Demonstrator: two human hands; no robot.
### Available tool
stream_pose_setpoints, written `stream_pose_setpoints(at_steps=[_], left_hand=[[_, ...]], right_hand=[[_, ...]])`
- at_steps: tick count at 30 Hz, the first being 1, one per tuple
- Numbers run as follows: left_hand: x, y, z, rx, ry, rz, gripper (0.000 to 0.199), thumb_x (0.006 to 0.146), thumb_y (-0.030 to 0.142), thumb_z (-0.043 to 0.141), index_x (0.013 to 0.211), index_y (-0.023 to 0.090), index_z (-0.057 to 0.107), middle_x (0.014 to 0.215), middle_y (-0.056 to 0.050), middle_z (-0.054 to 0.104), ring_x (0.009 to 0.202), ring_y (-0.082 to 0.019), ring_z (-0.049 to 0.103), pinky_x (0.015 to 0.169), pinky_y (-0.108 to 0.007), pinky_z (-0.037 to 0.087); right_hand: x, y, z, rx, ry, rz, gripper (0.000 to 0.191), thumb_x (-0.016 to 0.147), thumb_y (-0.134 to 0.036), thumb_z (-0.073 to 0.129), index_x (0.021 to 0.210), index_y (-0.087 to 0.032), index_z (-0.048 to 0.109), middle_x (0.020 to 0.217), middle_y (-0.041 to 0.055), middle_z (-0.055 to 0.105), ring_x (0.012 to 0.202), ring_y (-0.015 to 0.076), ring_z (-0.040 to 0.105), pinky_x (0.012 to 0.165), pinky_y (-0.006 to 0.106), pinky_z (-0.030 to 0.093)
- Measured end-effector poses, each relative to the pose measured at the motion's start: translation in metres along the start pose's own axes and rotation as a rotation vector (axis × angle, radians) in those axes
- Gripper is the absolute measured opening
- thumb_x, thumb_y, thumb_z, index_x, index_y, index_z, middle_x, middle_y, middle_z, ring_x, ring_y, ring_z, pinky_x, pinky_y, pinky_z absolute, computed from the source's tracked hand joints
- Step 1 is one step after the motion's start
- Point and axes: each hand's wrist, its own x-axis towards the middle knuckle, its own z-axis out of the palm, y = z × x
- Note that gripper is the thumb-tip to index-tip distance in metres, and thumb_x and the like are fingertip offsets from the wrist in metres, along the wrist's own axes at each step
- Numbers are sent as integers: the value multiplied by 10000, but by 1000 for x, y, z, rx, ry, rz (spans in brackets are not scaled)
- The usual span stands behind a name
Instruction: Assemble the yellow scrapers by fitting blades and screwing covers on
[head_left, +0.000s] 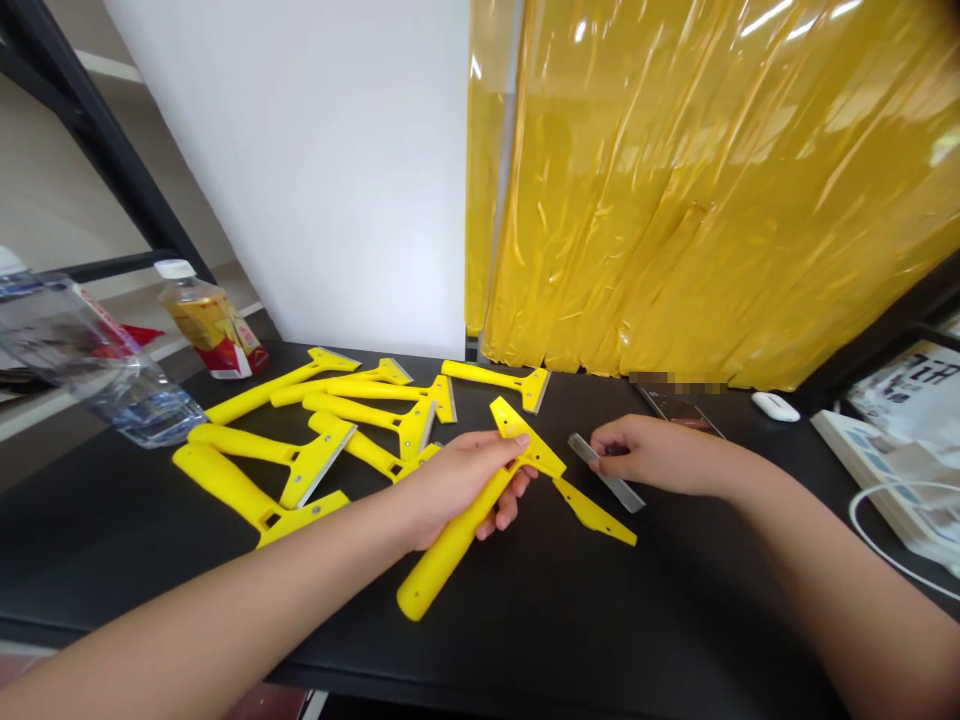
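Head camera: a yellow plastic scraper (pixel 457 535) held firmly by its handle in the closed left hand (pixel 465 490), its head jutting past the fingers. The right hand (pixel 645 455) pinches a steel blade (pixel 622 492), just beside a loose yellow blade cover (pixel 596 513) on the black table (pixel 150 570). More scrapers (pixel 315 430) lie heaped to the left.

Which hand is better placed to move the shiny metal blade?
Probably the right: the right hand is right at the metal blade, touching it, while the left hand is busy gripping the yellow scraper.
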Motion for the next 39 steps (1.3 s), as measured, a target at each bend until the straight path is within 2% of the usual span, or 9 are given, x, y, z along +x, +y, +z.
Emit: stream_pose_setpoints(at_steps=[4, 6, 9, 12, 18, 25, 31, 36, 39], left_hand=[[-1, 0, -2, 110, -66, -36, 354, 940, 508, 662, 876, 179, 549, 761, 8, 617, 453, -92, 590, 337, -171, 374], [-2, -2, -3, 150, -129, -18, 339, 941, 505, 667, 934, 186, 553, 826, -1, 639, 464, -96, 613, 331, -166, 374], [-2, -4, -2, 169, -235, 17, 313, 957, 489, 654, 1016, 194, 568, 884, -11, 654, 494, -101, 639, 338, -164, 393], [-4, -4, -1, 164, -267, 43, 295, 972, 475, 642, 1030, 193, 577, 896, -16, 659, 513, -99, 645, 349, -161, 405], [-7, 1, 0, 168, -248, 41, 318, 970, 496, 643, 1013, 185, 592, 875, -23, 672, 513, -99, 640, 352, -163, 405], [-7, 0, 0, 215, -209, 43, 375, 966, 554, 624, 1046, 188, 607, 866, -38, 695, 510, -107, 625, 340, -166, 398], [-8, 1, 1, 231, -159, 26, 477, 955, 655, 566, 995, 183, 623, 786, -50, 712, 494, -133, 616, 326, -191, 403], [-5, 2, 2, 225, -93, 14, 458, 928, 641, 608, 876, 186, 610, 636, -15, 664, 388, -110, 517, 313, -199, 382], [-3, 4, 0, 192, -16, 46, 446, 949, 601, 587, 812, 177, 615, 598, -5, 630, 352, -91, 462, 299, -196, 349]], right_hand=[[-10, -25, 2, 329, 127, -171, 303, 931, -496, 639, 814, -217, 640, 694, -50, 484, 650, 127, 421, 587, 265, 320], [-15, -37, 5, 469, 141, -229, 327, 903, -491, 701, 770, -205, 614, 690, -53, 489, 650, 119, 406, 594, 259, 322], [-18, -49, 14, 587, 123, -248, 368, 888, -493, 735, 736, -197, 577, 693, -48, 529, 649, 115, 428, 598, 254, 337], [-19, -56, 21, 635, 143, -230, 375, 881, -493, 749, 737, -198, 569, 695, -44, 551, 656, 119, 455, 605, 252, 356], [-18, -59, 25, 589, 245, -220, 406, 895, -545, 716, 731, -201, 576, 698, -35, 553, 676, 132, 477, 612, 252, 378], [-15, -59, 29, 575, 262, -205, 413, 877, -582, 715, 750, -207, 594, 709, -14, 607, 681, 150, 541, 621, 264, 417], [-15, -63, 34, 564, 249, -234, 404, 880, -550, 722, 729, -208, 567, 690, -38, 552, 655, 127, 487, 598, 246, 383], [-15, -64, 40, 383, 309, -253, 390, 943, -542, 641, 740, -218, 561, 671, -46, 545, 623, 120, 462, 558, 249, 337], [-18, -65, 34, 188, 384, -232, 359, 950, -557, 620, 793, -234, 614, 689, -33, 603, 628, 131, 508, 568, 266, 351]])
